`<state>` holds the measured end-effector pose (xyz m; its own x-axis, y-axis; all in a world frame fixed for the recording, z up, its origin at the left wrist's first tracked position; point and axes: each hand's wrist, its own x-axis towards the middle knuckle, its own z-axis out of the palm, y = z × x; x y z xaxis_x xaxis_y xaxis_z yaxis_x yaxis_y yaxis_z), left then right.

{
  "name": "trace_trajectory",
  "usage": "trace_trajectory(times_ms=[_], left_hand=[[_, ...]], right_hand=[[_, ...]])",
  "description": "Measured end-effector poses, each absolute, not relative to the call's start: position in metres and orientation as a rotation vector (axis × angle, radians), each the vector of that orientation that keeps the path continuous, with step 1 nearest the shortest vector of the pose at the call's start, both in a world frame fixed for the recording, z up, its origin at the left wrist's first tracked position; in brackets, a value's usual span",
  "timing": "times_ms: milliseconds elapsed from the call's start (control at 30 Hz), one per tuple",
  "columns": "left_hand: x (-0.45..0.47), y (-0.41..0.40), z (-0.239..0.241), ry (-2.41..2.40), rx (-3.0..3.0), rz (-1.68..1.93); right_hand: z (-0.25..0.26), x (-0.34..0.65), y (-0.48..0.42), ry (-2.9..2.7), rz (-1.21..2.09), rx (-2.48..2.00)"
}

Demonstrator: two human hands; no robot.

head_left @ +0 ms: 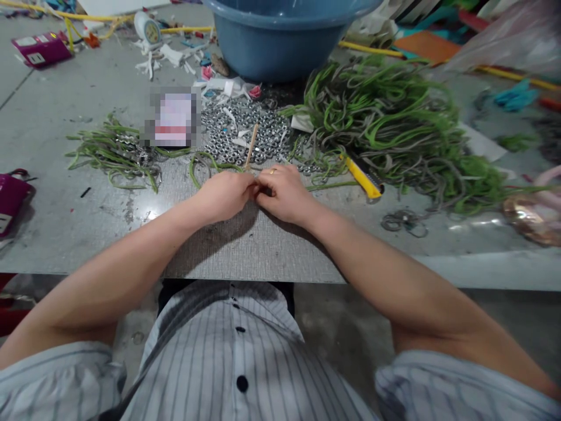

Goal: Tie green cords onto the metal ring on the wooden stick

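My left hand (225, 195) and my right hand (284, 192) meet fingertip to fingertip just above the table, both closed in a pinch. A green-grey cord (333, 186) runs into the fingers from the right, and a loop of similar cord (193, 169) curls behind my left hand. What lies between the fingertips is mostly hidden. A thin wooden stick (253, 143) points up just beyond the fingers; I cannot tell whether it is held. Behind the hands spreads a heap of small silver metal rings or nuts (223, 135).
A large blue basin (276, 49) stands at the back. To the right lie a big tangle of green cords (385, 117) and a yellow utility knife (363, 175). A smaller cord bundle (116, 149) and a blurred phone-like thing (173, 120) are left. A purple box (41, 49) sits farther back.
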<state>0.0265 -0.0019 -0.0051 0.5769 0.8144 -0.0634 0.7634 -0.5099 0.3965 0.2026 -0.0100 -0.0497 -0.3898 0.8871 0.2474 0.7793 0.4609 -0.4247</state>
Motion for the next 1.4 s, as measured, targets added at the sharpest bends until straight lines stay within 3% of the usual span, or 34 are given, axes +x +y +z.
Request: trace_trajectory(times_ms=[133, 333, 633, 900, 1400], left_hand=[[0.019, -0.001, -0.002, 1.17, 2.195, 0.365], [0.011, 0.006, 0.0, 1.057, 1.983, 0.506], [0.014, 0.009, -0.016, 1.204, 2.448, 0.366], [0.015, 0.008, -0.016, 1.283, 2.483, 0.339], [0.023, -0.005, -0.019, 1.406, 2.64, 0.278]], right_hand=[[-0.046, 0.209, -0.007, -2.173, 0.478, -1.219], [-0.038, 0.214, -0.007, -1.781, 1.084, -1.074], [-0.042, 0.214, -0.015, -2.279, 0.305, -1.211], [-0.04, 0.213, -0.013, -2.288, 0.452, -1.304], [-0.037, 0.206, -0.019, -2.42, 0.125, -1.349]])
